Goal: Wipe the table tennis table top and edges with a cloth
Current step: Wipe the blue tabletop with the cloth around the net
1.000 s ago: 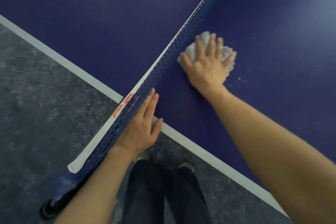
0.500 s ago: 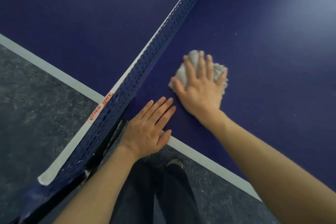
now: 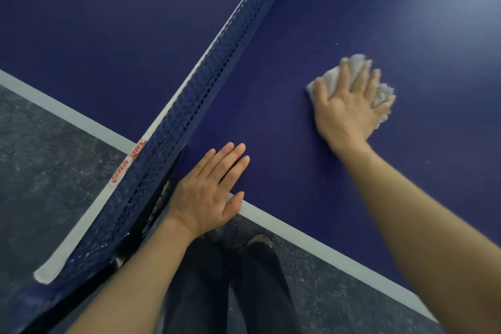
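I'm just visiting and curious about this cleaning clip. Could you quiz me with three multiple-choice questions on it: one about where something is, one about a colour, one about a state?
1. Where is the cloth?
A. on the floor
B. on the table top, right of the net
C. draped over the net

2. What colour is the table top?
A. green
B. red
C. dark blue

3. How is the left hand?
A. flat, fingers straight, at the table edge
B. gripping the net
C. holding a paddle

Answers: 1 B, it lies under the right hand, clear of the net. 2 C, dark blue with a white edge line. 3 A, straight fingers rest on the surface.
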